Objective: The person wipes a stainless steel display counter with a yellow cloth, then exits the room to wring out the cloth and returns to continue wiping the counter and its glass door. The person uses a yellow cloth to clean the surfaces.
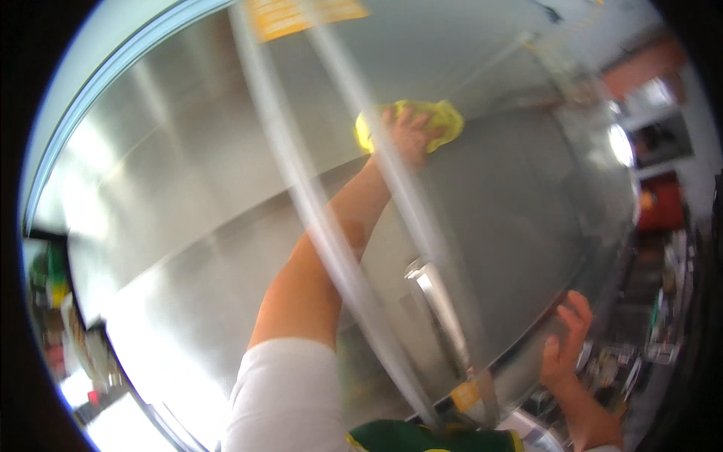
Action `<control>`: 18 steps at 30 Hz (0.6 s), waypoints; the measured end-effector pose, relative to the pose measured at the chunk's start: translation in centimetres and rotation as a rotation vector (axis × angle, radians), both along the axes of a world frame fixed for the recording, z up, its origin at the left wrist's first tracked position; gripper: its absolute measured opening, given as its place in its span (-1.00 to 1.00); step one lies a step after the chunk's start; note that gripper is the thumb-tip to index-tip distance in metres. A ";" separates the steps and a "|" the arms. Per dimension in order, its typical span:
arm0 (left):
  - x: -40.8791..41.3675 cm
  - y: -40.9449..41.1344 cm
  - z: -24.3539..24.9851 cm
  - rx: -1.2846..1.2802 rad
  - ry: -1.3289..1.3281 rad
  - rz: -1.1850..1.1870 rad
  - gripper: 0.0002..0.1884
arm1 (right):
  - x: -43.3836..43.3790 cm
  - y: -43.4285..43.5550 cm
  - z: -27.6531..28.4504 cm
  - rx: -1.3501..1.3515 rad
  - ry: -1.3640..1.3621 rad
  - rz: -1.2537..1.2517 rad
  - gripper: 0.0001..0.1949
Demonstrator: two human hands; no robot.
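My left hand (pixel 411 133) presses a bright yellow cloth (pixel 449 121) against a broad brushed-metal surface (pixel 226 175). Its fingers are spread over the cloth, and the forearm reaches up behind two long pale bars (pixel 282 135). Lower right, my right hand (pixel 566 342) is raised beside the dark edge (pixel 531 333) of the metal, fingers bent and apart. I see nothing in it; whether the fingertips touch the edge I cannot tell.
A shiny curved metal handle (pixel 440 305) stands out between the bars and the right hand. At the top is an orange sheet (pixel 305 17) bearing writing. Blurred counter items (pixel 615 361) lie beyond the right edge. A green garment (pixel 406 436) shows at the bottom.
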State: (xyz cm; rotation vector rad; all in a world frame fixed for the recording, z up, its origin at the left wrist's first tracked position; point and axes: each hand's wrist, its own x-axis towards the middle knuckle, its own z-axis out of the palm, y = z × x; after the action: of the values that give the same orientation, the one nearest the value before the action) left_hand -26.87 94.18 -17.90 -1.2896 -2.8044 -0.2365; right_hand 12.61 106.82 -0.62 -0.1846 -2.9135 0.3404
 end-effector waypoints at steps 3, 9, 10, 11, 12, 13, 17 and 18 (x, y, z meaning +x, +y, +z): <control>1.3 -7.4 -1.4 0.106 0.123 0.211 -0.44 | -0.1 -0.9 -0.5 -0.043 0.043 -0.033 -0.59; 7.8 -23.5 -1.8 0.150 0.345 0.448 -0.41 | 1.2 -1.1 -0.5 -0.038 0.078 0.001 -0.62; 9.2 -26.5 -2.1 0.124 0.366 0.520 -0.40 | 1.8 -1.5 -0.4 -0.033 0.086 -0.014 -0.62; 10.5 -29.6 -1.5 0.100 0.381 0.582 -0.40 | 2.5 -2.2 0.1 -0.029 0.089 -0.039 -0.62; 11.4 -31.6 -0.5 0.105 0.287 0.678 -0.40 | 2.6 -2.1 0.7 -0.012 0.106 -0.024 -0.63; 12.4 -33.1 0.1 0.115 0.178 0.776 -0.39 | 2.4 -1.6 1.1 -0.003 0.109 -0.012 -0.64; 15.8 -38.3 2.4 0.333 -0.293 0.999 -0.38 | 1.2 -1.8 0.4 0.002 0.151 0.005 -0.66; 17.5 -39.6 2.3 0.320 -0.314 1.030 -0.35 | 1.4 -1.9 0.2 -0.004 0.170 0.001 -0.66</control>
State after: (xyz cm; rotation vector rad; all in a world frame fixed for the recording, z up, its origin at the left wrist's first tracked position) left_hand -9.38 54.55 -15.57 0.3317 -3.0501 -0.8018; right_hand 13.96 104.94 -0.38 -0.1465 -2.7456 0.3438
